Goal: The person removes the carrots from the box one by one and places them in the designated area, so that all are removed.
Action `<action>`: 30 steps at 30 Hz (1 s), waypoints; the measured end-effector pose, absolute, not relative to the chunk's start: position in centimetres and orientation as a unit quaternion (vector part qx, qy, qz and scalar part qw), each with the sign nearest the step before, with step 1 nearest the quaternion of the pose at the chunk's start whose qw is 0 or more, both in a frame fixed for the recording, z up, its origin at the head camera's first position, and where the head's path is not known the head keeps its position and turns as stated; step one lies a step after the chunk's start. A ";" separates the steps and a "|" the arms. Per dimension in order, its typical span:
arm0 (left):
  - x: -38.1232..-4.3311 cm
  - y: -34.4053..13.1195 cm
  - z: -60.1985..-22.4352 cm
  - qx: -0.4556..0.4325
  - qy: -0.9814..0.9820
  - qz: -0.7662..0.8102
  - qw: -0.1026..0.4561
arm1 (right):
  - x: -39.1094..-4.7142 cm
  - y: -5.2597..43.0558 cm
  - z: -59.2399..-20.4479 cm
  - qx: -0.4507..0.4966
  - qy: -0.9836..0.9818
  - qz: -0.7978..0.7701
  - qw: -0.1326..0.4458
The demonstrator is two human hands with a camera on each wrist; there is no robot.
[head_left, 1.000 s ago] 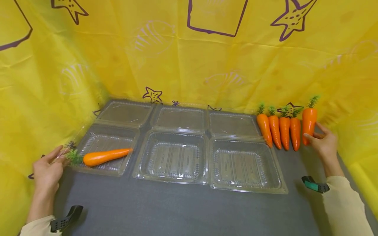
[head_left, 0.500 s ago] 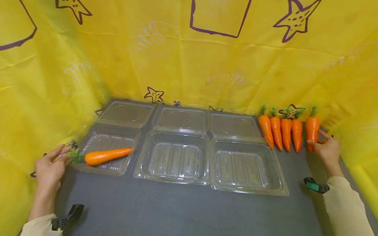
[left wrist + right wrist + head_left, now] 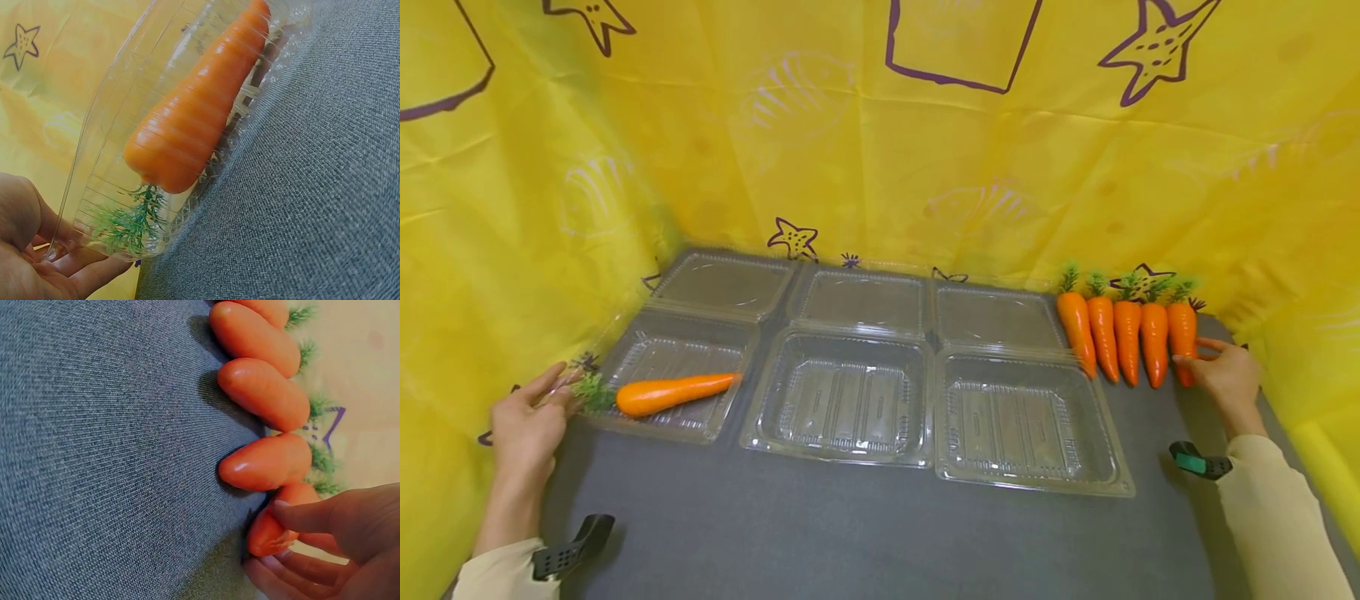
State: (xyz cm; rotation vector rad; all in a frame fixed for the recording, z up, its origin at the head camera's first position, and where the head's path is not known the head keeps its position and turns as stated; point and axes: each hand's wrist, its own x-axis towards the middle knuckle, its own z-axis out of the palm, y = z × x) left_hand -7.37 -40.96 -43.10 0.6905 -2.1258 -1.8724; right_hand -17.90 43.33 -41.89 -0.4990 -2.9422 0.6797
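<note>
At the right of the head view, my right hand [image 3: 1225, 379] pinches the lower part of the end carrot [image 3: 1182, 325] between thumb and fingers. That carrot lies close beside a row of several other orange carrots [image 3: 1127, 337], green tops toward the back cloth. On the left, my left hand [image 3: 531, 421] grips the outer corner of a clear plastic clamshell container [image 3: 94, 128]. Inside that container lies a single carrot [image 3: 194, 112], its leafy green top toward the left hand and its tip over the opposite rim.
Two more clear clamshell containers, a middle one [image 3: 838, 458] and a right one [image 3: 1037, 483], stand open with lids [image 3: 857, 300] folded toward the back. Yellow patterned cloth [image 3: 880, 167] walls the back and sides. Grey fabric [image 3: 865, 533] covers the table.
My right hand has lowered the end carrot onto the table and shifted it left against the row. The left hand stays at the container's corner.
</note>
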 end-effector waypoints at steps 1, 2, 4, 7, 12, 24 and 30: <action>-7.4 -40.9 -43.1 0.232 -0.718 -0.646 0.116 | -17.9 43.4 -41.9 -0.161 -0.962 0.218 0.040; -7.4 -40.9 -43.1 0.229 -0.713 -0.652 0.118 | -17.9 43.4 -41.9 -0.161 -0.962 0.217 0.038; -7.5 -40.9 -43.1 0.227 -0.709 -0.656 0.121 | -17.9 43.5 -41.8 -0.159 -0.963 0.215 0.033; -7.5 -41.0 -43.1 0.233 -0.720 -0.644 0.114 | -18.0 43.8 -41.8 -0.153 -0.964 0.218 0.026; -7.5 -41.2 -43.2 0.235 -0.725 -0.638 0.111 | -18.3 44.0 -41.3 -0.129 -0.965 0.227 0.035; -7.5 -41.2 -43.1 0.241 -0.735 -0.624 0.110 | -18.9 43.4 -38.9 -0.124 -0.966 0.224 0.040; -7.4 -41.1 -43.2 0.234 -0.720 -0.644 0.110 | -19.3 42.9 -37.5 -0.094 -0.966 0.231 0.062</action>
